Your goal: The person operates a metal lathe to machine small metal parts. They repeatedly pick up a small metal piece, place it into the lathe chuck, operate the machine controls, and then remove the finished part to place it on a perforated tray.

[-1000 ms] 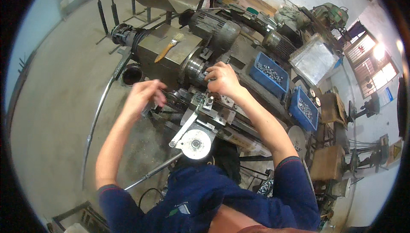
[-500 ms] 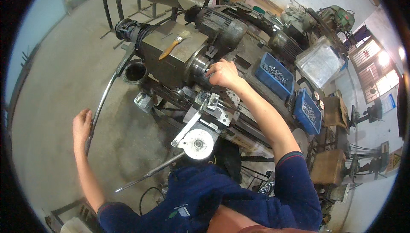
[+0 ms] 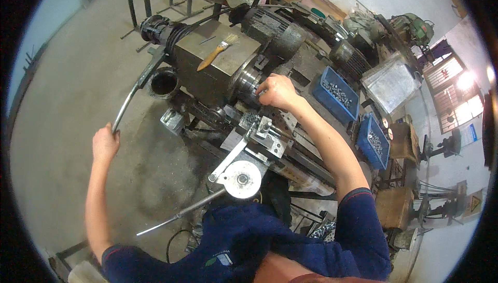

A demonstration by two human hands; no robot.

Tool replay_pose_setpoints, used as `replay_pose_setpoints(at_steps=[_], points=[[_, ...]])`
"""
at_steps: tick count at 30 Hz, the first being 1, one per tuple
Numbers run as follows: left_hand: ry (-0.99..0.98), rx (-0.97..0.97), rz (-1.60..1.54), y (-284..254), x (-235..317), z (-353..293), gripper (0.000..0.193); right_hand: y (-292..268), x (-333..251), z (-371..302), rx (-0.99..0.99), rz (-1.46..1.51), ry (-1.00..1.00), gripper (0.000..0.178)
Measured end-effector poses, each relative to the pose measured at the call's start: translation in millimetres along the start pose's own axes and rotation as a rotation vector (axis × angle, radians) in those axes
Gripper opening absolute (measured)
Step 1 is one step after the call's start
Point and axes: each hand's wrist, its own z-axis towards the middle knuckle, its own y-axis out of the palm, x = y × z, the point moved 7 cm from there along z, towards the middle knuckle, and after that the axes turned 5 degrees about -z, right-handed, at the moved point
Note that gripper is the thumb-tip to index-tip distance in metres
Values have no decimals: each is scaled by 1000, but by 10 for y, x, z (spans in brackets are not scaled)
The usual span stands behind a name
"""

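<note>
Left hand (image 3: 106,143) now around lever (image 3: 124,107), right hand (image 3: 280,92) at chuck (image 3: 245,81)

Left arm (image 3: 96,200): reaches forward at the far left side, nearly straight.
Left hand (image 3: 105,144): closed, with fingers curled.
Right arm (image 3: 329,145): stretched forward and inward.
Right hand (image 3: 279,93): back upward, fingers bent, pointing toward left.
</note>
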Motion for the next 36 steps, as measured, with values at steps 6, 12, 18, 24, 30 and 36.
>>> replay_pose_setpoints(at_steps=[6,12,18,24,30,36], points=[[218,213,328,-26,-898,873,6,-49,-33,-34,66,18,38,26],[77,146,376,61,-1176,1221,5,-16,39,-14,52,-15,87,23],[39,311,-338,-71,-544,1071,33,-302,-12,-350,311,109,-89,31],[-166,-127,-791,1863,182,922,35,-521,525,-1702,484,204,67,30],[33,-221,-131,2606,758,817,29,-215,1216,-3512,428,330,660,31],[213,-217,73,2372,819,1009,20,25,1636,-4954,354,245,1199,28]])
